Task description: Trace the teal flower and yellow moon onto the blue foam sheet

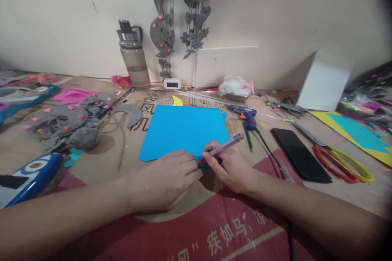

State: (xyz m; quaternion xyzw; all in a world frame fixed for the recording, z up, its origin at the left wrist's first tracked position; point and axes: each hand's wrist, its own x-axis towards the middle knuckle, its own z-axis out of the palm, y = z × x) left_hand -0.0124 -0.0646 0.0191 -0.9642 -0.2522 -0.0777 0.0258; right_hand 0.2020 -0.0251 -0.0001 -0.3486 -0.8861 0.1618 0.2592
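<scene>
A blue sheet of paper lies flat on the cardboard-covered table. My left hand presses down at the sheet's near edge, fingers curled on a small blue piece. My right hand grips a purple pen, its tip touching the paper's near edge right beside my left fingertips.
A blue glue gun, a black phone and red-and-yellow scissors lie to the right. Grey felt shapes with pink dots are piled at the left. A water bottle and a white box stand by the wall.
</scene>
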